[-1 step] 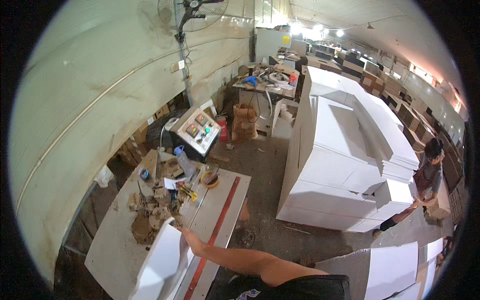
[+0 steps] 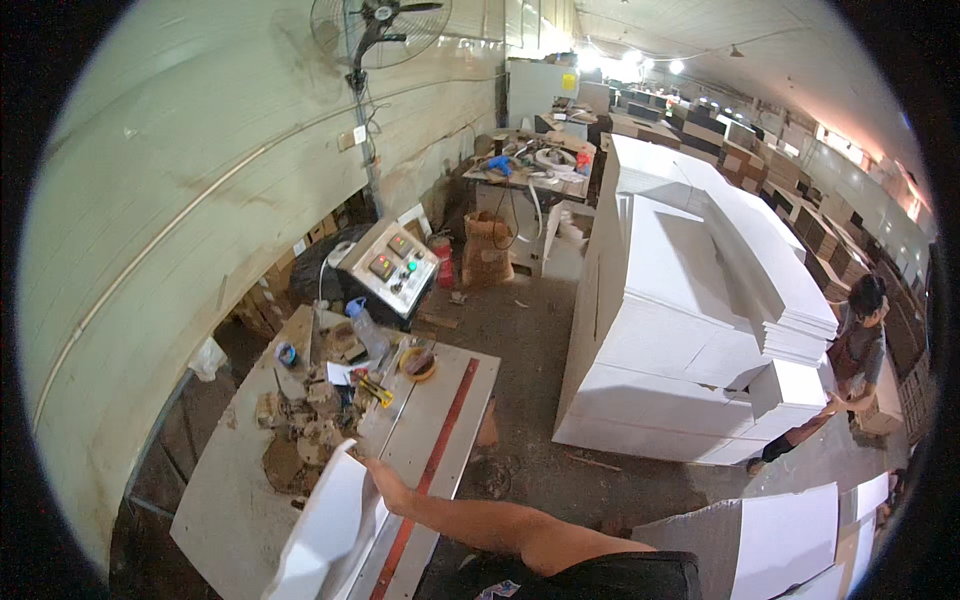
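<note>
My right hand point(image 2: 385, 483) reaches left across the near worktable point(image 2: 230, 500) and grips the edge of a bent white board point(image 2: 322, 530). Its fingers are closed at that edge, partly hidden. The board stands tilted over the tabletop, its upper tip beside a brown, grimy mechanism point(image 2: 290, 455). A red strip point(image 2: 440, 450) runs along the table just right of my hand. Beyond lie a yellow-handled tool point(image 2: 377, 390) and a tape roll point(image 2: 418, 364). My left hand is out of view.
A control box point(image 2: 388, 265) with lit displays stands past the table. Large stacks of white boards point(image 2: 690, 350) rise to the right, with another person point(image 2: 855, 350) beside them. More white sheets point(image 2: 785, 540) lie at the lower right. A fan point(image 2: 380, 30) hangs on the wall.
</note>
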Demonstrator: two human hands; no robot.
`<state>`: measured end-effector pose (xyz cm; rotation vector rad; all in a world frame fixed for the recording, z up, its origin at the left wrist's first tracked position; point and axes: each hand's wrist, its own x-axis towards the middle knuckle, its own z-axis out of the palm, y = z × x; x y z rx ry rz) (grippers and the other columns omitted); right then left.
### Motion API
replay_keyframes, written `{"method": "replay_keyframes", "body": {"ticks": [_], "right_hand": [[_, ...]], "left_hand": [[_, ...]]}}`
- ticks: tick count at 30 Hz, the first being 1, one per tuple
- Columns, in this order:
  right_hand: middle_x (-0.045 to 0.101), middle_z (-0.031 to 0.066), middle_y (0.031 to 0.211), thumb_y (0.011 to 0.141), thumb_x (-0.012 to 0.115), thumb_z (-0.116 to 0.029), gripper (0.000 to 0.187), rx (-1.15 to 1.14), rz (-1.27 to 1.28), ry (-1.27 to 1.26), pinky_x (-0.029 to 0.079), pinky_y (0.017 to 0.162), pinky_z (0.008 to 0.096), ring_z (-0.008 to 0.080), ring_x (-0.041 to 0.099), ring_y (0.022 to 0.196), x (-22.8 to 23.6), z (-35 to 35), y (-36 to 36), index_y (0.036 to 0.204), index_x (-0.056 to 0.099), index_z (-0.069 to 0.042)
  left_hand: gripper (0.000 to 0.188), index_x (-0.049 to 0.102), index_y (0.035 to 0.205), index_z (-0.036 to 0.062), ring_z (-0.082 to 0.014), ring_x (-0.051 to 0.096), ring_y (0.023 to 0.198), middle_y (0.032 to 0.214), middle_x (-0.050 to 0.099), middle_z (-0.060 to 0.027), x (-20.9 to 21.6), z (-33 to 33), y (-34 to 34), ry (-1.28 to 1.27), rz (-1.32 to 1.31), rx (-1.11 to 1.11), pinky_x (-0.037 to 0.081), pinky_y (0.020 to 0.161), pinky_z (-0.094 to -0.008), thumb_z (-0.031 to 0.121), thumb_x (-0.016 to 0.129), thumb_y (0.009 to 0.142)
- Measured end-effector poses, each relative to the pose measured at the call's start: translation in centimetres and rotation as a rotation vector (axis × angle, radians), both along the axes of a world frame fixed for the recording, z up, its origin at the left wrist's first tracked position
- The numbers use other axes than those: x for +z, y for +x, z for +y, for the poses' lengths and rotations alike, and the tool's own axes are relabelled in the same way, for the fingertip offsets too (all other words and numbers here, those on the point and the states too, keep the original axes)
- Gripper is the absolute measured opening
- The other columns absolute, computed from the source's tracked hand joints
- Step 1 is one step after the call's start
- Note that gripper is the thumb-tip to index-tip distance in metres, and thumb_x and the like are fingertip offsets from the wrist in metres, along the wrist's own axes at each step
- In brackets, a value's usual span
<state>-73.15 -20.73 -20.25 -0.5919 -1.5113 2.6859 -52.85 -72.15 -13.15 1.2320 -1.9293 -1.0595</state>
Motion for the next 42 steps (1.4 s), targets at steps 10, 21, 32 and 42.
{"method": "replay_keyframes", "body": {"ticks": [10, 21, 32, 42], "right_hand": [[0.082, 0.0096, 0.116, 0.121, 0.05, -0.042, 0.05, -0.023, 0.051, 0.039, 0.057, 0.098, 0.0419, 0.0229, 0.074, 0.108, -0.8, 2.9, 1.5, 0.129, 0.079, -0.002], [0.072, 0.0073, 0.129, 0.12, 0.061, -0.031, 0.034, -0.042, -0.113, 0.542, 0.055, 0.109, 0.0429, 0.0226, 0.066, 0.121, -3.0, 12.1, 2.8, 0.14, 0.071, -0.005], [0.066, 0.0226, 0.146, 0.116, 0.067, -0.032, 0.041, 0.314, 0.955, 1.208, 0.046, 0.12, 0.05, 0.0396, 0.06, 0.138, 25.7, -5.1, 4.4, 0.146, 0.067, -0.003], [0.055, 0.0278, 0.163, 0.115, 0.069, -0.043, 0.077, 0.632, 1.127, 1.234, 0.042, 0.127, 0.0578, 0.0479, 0.054, 0.149, 24.9, -24.3, 9.5, 0.172, 0.041, 0.001]], "left_hand": [[0.053, 0.073, 0.151, 0.0036, -0.0343, 0.077, 0.115, 0.128, 0.081, -0.0174, 0.7, -5.0, 0.6, 0.063, 0.211, -0.02, 0.061, 0.106, -0.053, 0.046, 0.056, 0.124], [0.063, 0.083, 0.127, 0.0, -0.0316, 0.074, 0.122, 0.13, 0.081, -0.0174, 7.0, 3.1, 2.8, 0.29, 0.531, -0.008, 0.057, 0.11, -0.0494, 0.049, 0.044, 0.127], [0.064, 0.083, 0.126, -0.0013, -0.0209, 0.072, 0.107, 0.122, 0.081, -0.0098, 10.6, 6.3, 2.1, 0.417, 0.638, 0.029, 0.056, 0.098, -0.0385, 0.055, 0.053, 0.123], [0.061, 0.082, 0.132, 0.0024, -0.0153, 0.067, 0.122, 0.14, 0.08, -0.009, 9.9, 5.0, 1.2, 0.538, 0.649, -0.004, 0.048, 0.103, -0.0307, 0.056, 0.053, 0.124]]}}
